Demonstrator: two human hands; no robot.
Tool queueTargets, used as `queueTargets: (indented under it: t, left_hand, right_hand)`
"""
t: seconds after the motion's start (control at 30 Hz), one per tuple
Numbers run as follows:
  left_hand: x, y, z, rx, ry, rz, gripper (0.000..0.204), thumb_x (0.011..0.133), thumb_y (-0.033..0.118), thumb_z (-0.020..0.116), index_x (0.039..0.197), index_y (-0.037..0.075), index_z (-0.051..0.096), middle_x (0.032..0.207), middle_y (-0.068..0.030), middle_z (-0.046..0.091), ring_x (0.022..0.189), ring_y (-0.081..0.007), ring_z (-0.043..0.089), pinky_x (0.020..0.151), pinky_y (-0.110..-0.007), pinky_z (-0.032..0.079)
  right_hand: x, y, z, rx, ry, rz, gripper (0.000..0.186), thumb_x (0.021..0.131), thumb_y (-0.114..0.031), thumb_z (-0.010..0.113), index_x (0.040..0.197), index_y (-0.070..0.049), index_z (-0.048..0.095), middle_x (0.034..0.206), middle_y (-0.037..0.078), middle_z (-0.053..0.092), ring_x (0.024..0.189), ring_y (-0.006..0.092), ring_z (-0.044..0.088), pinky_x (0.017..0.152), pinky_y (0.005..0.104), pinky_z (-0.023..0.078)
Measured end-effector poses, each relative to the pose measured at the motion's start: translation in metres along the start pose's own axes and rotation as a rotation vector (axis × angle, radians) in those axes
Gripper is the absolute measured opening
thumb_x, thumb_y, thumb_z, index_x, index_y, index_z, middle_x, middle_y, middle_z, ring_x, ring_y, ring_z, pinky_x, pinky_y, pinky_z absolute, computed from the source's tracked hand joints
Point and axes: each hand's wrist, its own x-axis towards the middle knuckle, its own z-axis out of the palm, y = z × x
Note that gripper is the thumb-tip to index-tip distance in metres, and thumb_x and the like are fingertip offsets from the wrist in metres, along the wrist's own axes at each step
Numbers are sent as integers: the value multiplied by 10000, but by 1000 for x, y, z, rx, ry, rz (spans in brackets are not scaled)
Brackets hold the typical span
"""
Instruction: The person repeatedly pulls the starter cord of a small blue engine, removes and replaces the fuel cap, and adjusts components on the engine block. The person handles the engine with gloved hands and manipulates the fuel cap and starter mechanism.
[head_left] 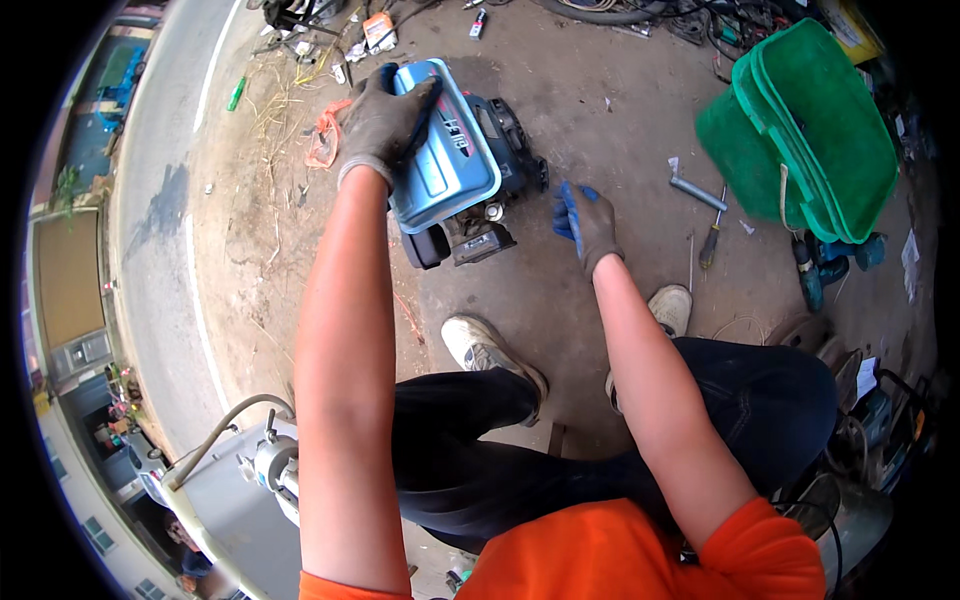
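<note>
A small engine with a blue metal fuel tank on top sits on the ground in front of my feet. My left hand, in a grey-brown glove with dark coating, grips the tank's far left edge, its thumb lying over the top. Black housing shows along the engine's right side. To the right of it and apart from it is my right hand, in a similar glove with blue-coated fingers. Those fingers are curled in, and whatever they may hold is hidden.
At right stand nested green buckets. Near them lie a screwdriver, a metal tube and a teal power tool. An orange plastic bag lies left of the engine. Beyond it runs a road.
</note>
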Motion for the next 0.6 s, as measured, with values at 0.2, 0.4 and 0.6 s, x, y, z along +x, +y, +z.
queueTargets:
  t: [0.2, 0.4, 0.6]
  left_hand:
    - [-9, 3, 0, -90, -26, -63, 813, 815, 582, 741, 1449, 108, 555, 1412, -195, 591, 1241, -342, 628, 1056, -427, 475]
    - [-5, 2, 1, -64, 0, -49, 801, 830, 590, 717, 1446, 105, 556, 1424, -195, 589, 1270, -344, 610, 1071, -425, 468]
    - [-5, 2, 1, -65, 6, -43, 792, 844, 589, 706, 1448, 99, 552, 1419, -193, 596, 1273, -348, 607, 1078, -420, 465]
  right_hand:
    - [-14, 12, -10, -118, -56, -45, 325, 990, -333, 637, 1026, -18, 709, 794, 44, 652, 628, 129, 599, 615, 283, 538]
    - [-15, 24, -12, -131, -56, -44, 292, 1004, -298, 635, 976, -14, 699, 753, 41, 643, 607, 128, 598, 568, 286, 529]
    - [-24, 41, -8, -144, -110, 12, 280, 997, -283, 647, 957, -10, 695, 744, 41, 643, 604, 123, 595, 553, 288, 525]
